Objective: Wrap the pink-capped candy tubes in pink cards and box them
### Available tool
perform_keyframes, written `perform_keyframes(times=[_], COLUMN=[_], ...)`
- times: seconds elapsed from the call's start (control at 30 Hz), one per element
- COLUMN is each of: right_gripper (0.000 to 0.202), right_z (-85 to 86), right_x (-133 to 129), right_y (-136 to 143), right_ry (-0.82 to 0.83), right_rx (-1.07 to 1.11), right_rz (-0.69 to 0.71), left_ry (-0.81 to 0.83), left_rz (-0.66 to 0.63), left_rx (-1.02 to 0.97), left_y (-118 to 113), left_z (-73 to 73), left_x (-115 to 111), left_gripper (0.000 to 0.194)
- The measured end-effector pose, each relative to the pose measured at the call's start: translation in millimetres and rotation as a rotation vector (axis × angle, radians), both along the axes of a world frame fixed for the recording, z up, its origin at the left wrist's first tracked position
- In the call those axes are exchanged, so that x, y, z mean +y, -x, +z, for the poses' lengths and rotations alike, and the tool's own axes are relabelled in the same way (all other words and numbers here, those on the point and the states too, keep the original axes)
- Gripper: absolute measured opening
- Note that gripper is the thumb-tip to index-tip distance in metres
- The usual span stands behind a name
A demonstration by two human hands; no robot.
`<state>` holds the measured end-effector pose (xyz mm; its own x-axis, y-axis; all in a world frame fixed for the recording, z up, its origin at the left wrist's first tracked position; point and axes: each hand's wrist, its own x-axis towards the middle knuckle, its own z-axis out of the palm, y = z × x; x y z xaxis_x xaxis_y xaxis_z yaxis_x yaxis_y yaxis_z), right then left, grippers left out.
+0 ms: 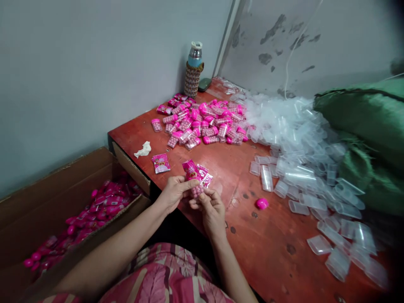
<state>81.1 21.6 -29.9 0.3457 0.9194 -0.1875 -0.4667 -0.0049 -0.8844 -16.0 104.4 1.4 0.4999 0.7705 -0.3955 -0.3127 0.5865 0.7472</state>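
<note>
Your left hand (176,192) and right hand (211,209) meet near the middle of the frame, over the near edge of the red table (243,240). Between them you hold a small container (198,190) of pink balls, tilted, with a pink printed wrapper (190,169) over its upper part. Your left thumb and fingers pinch it from the left, about where the wrapper meets the balls; your right thumb and fingers grip its lower end.

Just beyond your fingers lies a shiny pink packet (206,176), and a second packet (161,163) lies flat to the left of it. Farther left, you have a crumpled white scrap (143,149) near the table's edge. A loose pink cap (261,203) sits right of your hands.

At upper centre, a pile of pink-capped containers (205,122) spreads across the table, with a bottle (195,54) in a knitted cover (192,80) standing upright behind it. Clear plastic tubes (293,164) fill the right side, beside a green sack (362,122). At lower left, a cardboard box (55,179) holds many pink-wrapped containers (102,202).
</note>
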Motion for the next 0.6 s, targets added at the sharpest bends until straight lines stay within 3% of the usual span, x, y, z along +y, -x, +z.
perform_keyframes(times=[0.2, 0.37, 0.5, 0.6], right_gripper=[0.022, 0.017, 0.019, 0.021], right_z=[7.5, 15.4, 13.0, 8.5], right_x=[-4.5, -5.5, -0.7, 5.9], right_y=[7.7, 10.8, 9.1, 8.5], right_ry=[0.036, 0.042, 0.016, -0.006], right_rx=[-0.036, 0.189, 0.079, 0.025], right_rz=[-0.069, -0.029, -0.1, -0.062], left_ry=[0.035, 0.003, -0.029, -0.045], left_rz=[0.056, -0.211, -0.225, -0.235], left_rx=[-0.075, -0.129, -0.046, -0.024], left_y=[-0.2, 9.3, 14.4, 14.5], left_z=[3.7, 3.5, 2.3, 3.1], left_x=[-6.9, -3.9, -5.9, -11.5], left_gripper=[0.018, 0.016, 0.016, 0.017])
